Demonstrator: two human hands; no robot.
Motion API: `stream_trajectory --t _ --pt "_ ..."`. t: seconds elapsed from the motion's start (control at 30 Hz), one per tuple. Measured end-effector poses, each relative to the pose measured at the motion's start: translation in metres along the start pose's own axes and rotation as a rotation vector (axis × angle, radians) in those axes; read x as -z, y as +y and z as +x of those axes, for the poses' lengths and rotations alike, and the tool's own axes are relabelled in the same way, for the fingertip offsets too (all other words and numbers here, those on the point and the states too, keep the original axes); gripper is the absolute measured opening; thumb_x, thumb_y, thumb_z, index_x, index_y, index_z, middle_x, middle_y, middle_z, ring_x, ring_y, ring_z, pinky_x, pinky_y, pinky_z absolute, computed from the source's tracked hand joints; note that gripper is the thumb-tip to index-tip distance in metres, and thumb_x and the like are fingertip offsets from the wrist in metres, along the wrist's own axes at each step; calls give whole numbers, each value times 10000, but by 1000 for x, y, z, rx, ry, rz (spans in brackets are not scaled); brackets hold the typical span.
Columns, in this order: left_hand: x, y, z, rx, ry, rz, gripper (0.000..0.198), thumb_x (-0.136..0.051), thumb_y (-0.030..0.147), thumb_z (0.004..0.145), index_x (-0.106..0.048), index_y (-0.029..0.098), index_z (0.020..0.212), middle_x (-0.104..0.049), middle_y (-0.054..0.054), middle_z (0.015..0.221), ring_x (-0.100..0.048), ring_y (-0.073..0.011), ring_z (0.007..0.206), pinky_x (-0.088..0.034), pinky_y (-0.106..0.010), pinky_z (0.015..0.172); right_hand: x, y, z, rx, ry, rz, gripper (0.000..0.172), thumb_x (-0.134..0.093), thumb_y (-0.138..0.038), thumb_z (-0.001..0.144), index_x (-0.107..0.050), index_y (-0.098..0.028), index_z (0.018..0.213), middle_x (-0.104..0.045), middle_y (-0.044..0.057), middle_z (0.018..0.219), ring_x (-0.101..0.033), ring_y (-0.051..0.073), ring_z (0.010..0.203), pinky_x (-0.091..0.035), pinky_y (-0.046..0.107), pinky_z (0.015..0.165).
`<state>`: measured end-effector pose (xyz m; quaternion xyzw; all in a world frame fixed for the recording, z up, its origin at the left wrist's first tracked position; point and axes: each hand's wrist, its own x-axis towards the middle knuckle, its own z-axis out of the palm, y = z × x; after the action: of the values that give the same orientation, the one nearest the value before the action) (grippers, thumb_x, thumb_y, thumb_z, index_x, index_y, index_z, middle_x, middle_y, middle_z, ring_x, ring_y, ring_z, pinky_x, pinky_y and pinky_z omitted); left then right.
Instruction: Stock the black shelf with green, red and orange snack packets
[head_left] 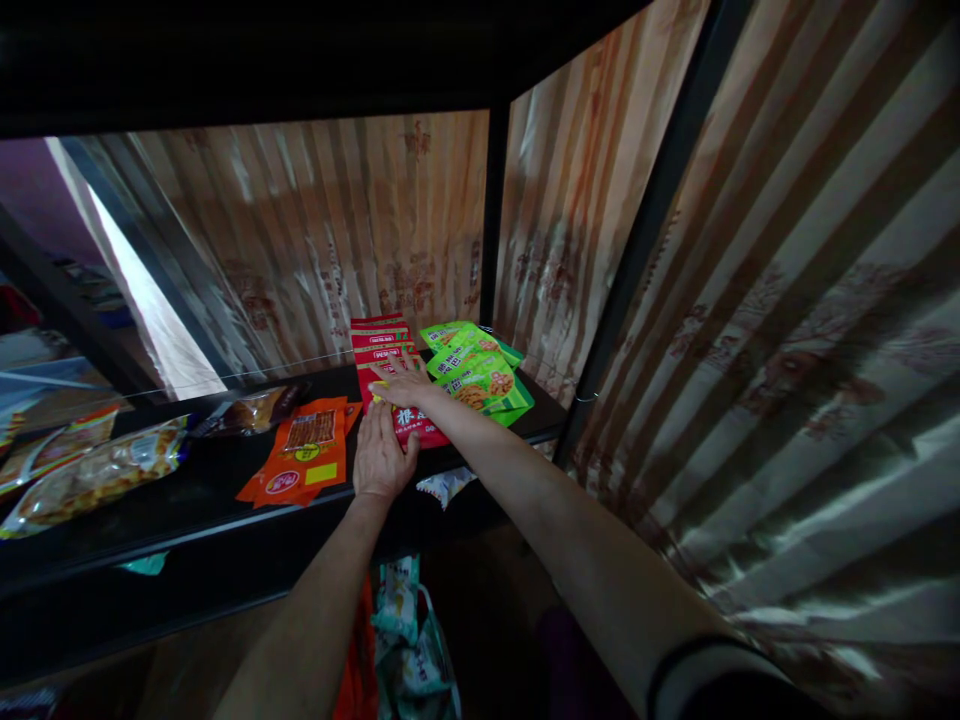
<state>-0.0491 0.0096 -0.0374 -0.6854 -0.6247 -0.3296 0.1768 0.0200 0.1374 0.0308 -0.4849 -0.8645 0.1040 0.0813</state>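
Observation:
Red snack packets lie in a stack on the black shelf. My right hand rests across the top packet with its fingers stretched out. Just in front of it, my left hand lies against the left front part of the same packets, fingers extended. Neither hand is wrapped round anything. To the right of the red stack, several green snack packets overlap one another. On the left side lie orange snack packets. Part of the red packets is hidden beneath my hands.
Further left are a brown packet and a clear bag of snacks. A black post stands at the right, with a pleated curtain behind the shelf. Below, teal packets sit in a bag.

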Motion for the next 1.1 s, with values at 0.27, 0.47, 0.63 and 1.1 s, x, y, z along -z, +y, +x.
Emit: stream_trajectory --t 0.27,0.47,0.63,1.1 --pt "0 1 0 9 -24 5 608 -463 385 846 -426 6 1320 -435 -253 1393 -357 -344 1335 -320 -494 1077 -6 5 -3 12 87 6 621 -190 -634 892 -230 -374 1454 -86 -16 1579 1 260 1448 12 507 1128" --pt "1 2 1 41 -58 6 580 -464 376 844 -448 27 1307 -442 -242 1393 -361 -327 1338 -309 -481 1089 -3 1 -7 -16 40 2 613 -208 -628 893 -216 -382 1455 -63 -22 1580 25 261 1447 -1 503 1131" --pt "-1 1 0 29 -16 -17 615 -468 383 845 -408 7 1328 -429 -259 1396 -346 -334 1345 -318 -494 1079 1 0 -9 -17 25 1 626 -213 -638 891 -224 -368 1456 -60 -5 1580 21 267 1446 -8 509 1129" --pt "5 5 1 44 -23 12 613 -468 368 846 -424 -11 1325 -399 -258 1419 -324 -328 1357 -293 -472 1097 2 1 -28 31 186 60 565 -248 -533 935 -235 -331 1463 -61 17 1582 16 284 1445 -50 514 1133"
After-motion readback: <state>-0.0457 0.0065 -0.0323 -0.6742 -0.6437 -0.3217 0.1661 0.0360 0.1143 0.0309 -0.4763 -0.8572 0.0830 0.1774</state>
